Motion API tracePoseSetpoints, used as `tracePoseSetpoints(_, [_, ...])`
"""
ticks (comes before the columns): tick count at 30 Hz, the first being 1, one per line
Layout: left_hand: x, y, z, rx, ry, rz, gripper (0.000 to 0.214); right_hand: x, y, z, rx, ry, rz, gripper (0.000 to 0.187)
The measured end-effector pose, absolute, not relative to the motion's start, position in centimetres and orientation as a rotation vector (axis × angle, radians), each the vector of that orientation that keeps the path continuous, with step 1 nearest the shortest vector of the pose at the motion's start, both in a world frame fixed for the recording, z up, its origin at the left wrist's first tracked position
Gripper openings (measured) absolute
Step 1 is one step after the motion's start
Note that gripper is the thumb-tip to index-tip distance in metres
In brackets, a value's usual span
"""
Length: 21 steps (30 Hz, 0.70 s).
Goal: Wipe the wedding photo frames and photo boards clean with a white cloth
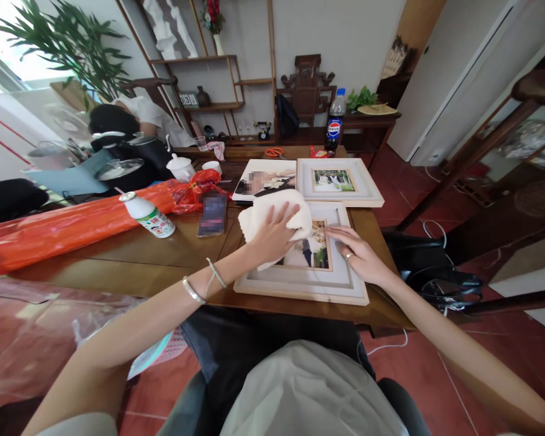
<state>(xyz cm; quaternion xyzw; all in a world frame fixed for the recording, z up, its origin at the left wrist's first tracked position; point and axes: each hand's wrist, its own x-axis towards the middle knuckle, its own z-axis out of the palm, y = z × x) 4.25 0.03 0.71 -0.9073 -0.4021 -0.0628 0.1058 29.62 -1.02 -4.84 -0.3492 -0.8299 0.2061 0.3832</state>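
A folded white cloth (pixel 302 212) lies over the upper left part of a pale picture frame (pixel 300 290) at the table's near edge. My left hand (pixel 275 233) grips this cloth from above, its fingers spread across it. Under the cloth, part of the frame's photo (pixel 320 248) is hidden. My right hand (pixel 361 257) rests on the frame's right side, fingers stretched out and holding nothing. Just behind are a second framed picture (pixel 340 203) and a white-edged photo panel (pixel 266 166), which the cloth partly overlaps.
On the wooden table (pixel 181 260) to the left are a phone (pixel 212 215), a tilted white bottle (pixel 148 215) and a long orange plastic-wrapped bundle (pixel 86 215). Orange-handled scissors (pixel 275 152) and a cola bottle (pixel 335 124) are at the back. Another person (pixel 149 118) is at the far left.
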Motion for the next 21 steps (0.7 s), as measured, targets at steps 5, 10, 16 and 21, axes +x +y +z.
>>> tracePoseSetpoints(5, [5.2,3.4,0.6,-2.678,-1.138,-0.109,0.035,29.6,-1.0,-4.8,-0.892,-2.129,0.519,0.060])
tracePoseSetpoints(10, [6.6,-1.2,1.5,-2.835,-1.024,0.154,0.034,29.7,-1.0,-4.9,-0.911,-2.117,0.514,0.061])
tracePoseSetpoints(16, [6.9,-11.6,3.2,-2.958,-0.890,0.102,0.029,29.6,-1.2,-4.9,-0.962,-2.088,0.546,0.060])
tracePoseSetpoints(21, [7.4,-11.3,2.3,-2.922,-0.977,0.011,0.030,29.5,-1.2,-4.8,-0.960,-2.084,0.554,0.062])
